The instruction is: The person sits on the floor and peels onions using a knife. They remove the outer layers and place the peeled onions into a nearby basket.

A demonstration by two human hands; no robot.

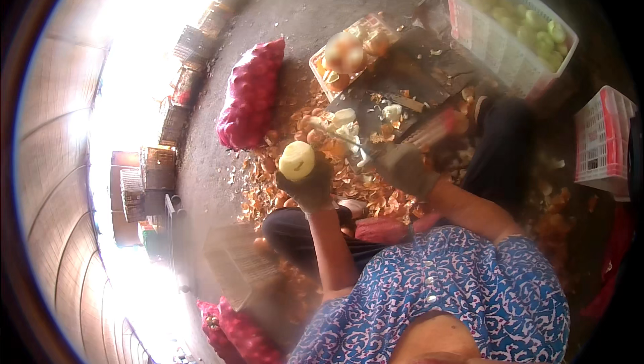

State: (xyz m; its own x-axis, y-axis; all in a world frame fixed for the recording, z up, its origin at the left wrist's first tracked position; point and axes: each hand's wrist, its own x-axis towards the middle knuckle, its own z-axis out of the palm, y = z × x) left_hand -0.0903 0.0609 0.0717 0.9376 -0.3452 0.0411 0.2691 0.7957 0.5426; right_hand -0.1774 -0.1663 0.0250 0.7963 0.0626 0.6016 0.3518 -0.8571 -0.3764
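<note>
My left hand (309,185), in a dark glove, holds up a peeled pale yellow onion (297,161) with a small dark mark on its face. To its right, my gloved right hand (405,165) is closed round a knife, whose blurred blade (342,137) points up and left over the peelings. Beneath both hands lies a heap of dry orange-brown onion skins (387,198). Pale onion pieces (344,117) lie just beyond the blade. Farther off, a small plastic crate (327,87) holds onions and scraps.
A full red mesh sack (251,95) of onions lies beyond my left hand. At upper right a white crate (493,54) holds peeled greenish onions, with another crate (604,142) nearer. A beige crate (244,263) and red sacks (244,331) lie at lower left.
</note>
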